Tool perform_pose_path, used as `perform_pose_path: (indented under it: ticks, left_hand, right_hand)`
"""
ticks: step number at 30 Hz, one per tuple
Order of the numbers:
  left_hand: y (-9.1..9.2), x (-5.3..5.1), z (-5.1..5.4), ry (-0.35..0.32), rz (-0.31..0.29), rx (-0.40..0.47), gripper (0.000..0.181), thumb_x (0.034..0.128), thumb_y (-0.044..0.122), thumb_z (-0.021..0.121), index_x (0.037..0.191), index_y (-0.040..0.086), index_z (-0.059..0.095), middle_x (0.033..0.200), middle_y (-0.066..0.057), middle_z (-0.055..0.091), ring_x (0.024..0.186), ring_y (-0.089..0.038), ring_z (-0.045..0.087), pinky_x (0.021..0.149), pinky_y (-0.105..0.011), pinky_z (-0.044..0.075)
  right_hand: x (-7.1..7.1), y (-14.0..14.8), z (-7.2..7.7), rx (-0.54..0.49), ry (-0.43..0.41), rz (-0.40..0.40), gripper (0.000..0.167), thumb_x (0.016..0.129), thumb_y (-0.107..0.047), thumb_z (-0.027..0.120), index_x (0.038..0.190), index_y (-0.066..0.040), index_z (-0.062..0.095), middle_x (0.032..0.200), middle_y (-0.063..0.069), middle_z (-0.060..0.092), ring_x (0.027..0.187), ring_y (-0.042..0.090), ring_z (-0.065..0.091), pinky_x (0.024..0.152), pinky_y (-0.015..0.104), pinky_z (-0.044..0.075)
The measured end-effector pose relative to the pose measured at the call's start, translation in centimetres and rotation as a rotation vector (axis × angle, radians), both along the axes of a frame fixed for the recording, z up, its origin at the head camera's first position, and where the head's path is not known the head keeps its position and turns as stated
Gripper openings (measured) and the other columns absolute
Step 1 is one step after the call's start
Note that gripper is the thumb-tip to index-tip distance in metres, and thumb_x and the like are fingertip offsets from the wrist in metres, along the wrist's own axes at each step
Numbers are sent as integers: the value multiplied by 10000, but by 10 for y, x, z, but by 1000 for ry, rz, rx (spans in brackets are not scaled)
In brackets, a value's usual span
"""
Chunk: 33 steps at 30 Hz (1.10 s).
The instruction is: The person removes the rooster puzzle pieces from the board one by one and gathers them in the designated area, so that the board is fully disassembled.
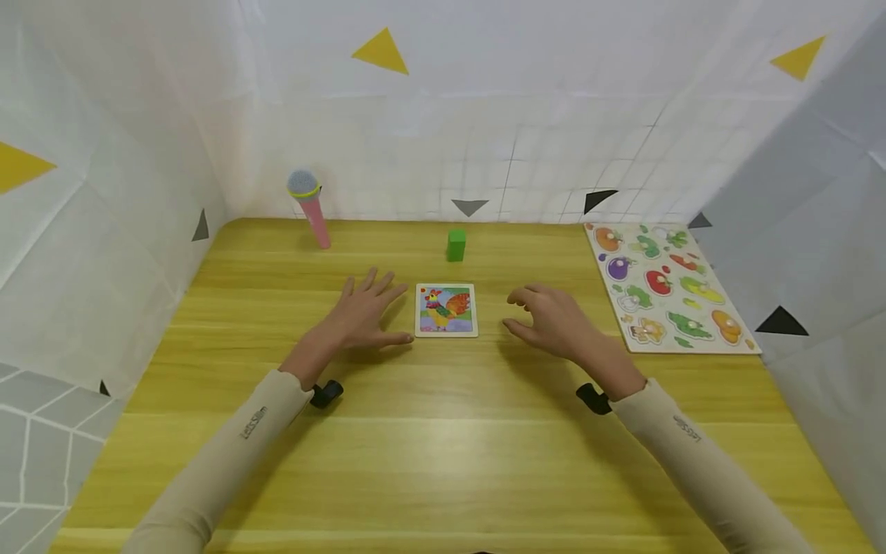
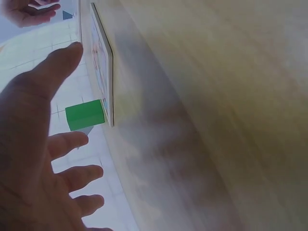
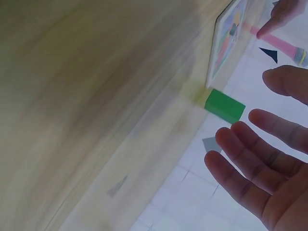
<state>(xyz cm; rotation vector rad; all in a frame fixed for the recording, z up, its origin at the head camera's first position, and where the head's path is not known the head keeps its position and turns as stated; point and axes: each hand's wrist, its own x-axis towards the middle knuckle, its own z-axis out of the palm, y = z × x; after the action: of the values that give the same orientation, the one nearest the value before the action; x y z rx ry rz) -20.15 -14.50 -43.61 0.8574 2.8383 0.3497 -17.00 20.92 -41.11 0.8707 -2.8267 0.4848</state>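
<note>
A small square picture puzzle [image 1: 446,311] with a colourful rooster lies flat on the wooden table, between the two hands. Just left of it, my left hand [image 1: 363,312] hovers with spread fingers, its thumb tip close to the puzzle's lower left edge. To the right, my right hand [image 1: 554,319] is held above the table, fingers loosely bent and holding nothing. Behind the puzzle stands a green block [image 1: 456,245], seen also in the left wrist view as a green block [image 2: 85,115] beyond the thumb and in the right wrist view past the fingertips.
A pink toy microphone [image 1: 314,215] is at the table's back left. On the right lies a vegetable peg puzzle board [image 1: 667,288] with several pieces. White patterned sheets [image 1: 415,138] enclose the back and sides of the wooden table [image 1: 443,462].
</note>
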Motion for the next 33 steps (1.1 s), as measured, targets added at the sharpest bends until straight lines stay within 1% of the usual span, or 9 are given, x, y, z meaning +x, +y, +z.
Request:
perform_pose_path:
  ticks: [3,8,11,15,21,25,29,33]
  left_hand:
    - [4,-5,-1,-15,-8,-3,1017,815,703,672,1582,136,318,1637,-201,174,1499,-442,35,1126,-693,15]
    - [13,-13,-3,-46,-6,-7,1075,775,730,692,1591,152,297,1642,-193,156,1501,-430,9,1129,-685,0]
    - [18,-16,-3,-66,0,-9,1095,762,738,697,1597,163,283,1647,-183,141,1503,-425,-6,1132,-677,-11]
    - [22,-20,-5,-78,-2,-4,1105,760,733,703,1597,150,279,1644,-196,135,1498,-445,2,1127,-687,-9]
    - [18,-24,-8,-91,7,-13,1101,763,717,715,1596,143,278,1640,-215,135,1489,-470,11,1122,-697,12]
    - [16,-25,-10,-119,4,-2,1097,766,719,712,1600,159,271,1643,-212,119,1487,-472,-8,1120,-697,0]
    - [16,-27,-14,-143,2,-9,1086,777,741,680,1609,193,247,1654,-188,73,1486,-465,-40,1116,-698,-26]
    - [18,-29,-17,-156,1,-9,1073,790,756,651,1615,222,221,1661,-165,34,1485,-457,-75,1113,-697,-43]
  right_hand:
    - [-4,-10,0,-18,-16,19,331,863,-253,788,1074,-15,698,1005,139,691,861,260,673,717,440,551]
    - [-10,-22,-1,-14,-42,40,323,871,-246,779,1082,-16,696,1020,137,694,868,247,677,719,430,554]
    - [-12,-28,-1,-8,-57,42,317,875,-243,773,1088,-20,698,1031,131,691,878,240,676,722,423,555]
    - [-15,-37,1,-9,-88,47,322,884,-247,770,1099,-18,702,1046,130,690,897,239,674,737,418,555]
    - [-22,-55,-2,-5,-96,89,294,893,-258,757,1070,-28,708,1009,116,698,875,221,661,721,398,549]
    - [-28,-66,-4,-13,-105,110,280,900,-253,740,1067,-28,718,993,104,704,860,227,662,729,385,546]
    - [-33,-75,-6,-34,-132,116,246,911,-226,724,1050,-24,733,985,99,709,858,250,674,737,388,548]
    - [-39,-81,-9,-26,-131,108,239,913,-218,714,1052,-25,742,975,99,705,812,214,645,708,365,538]
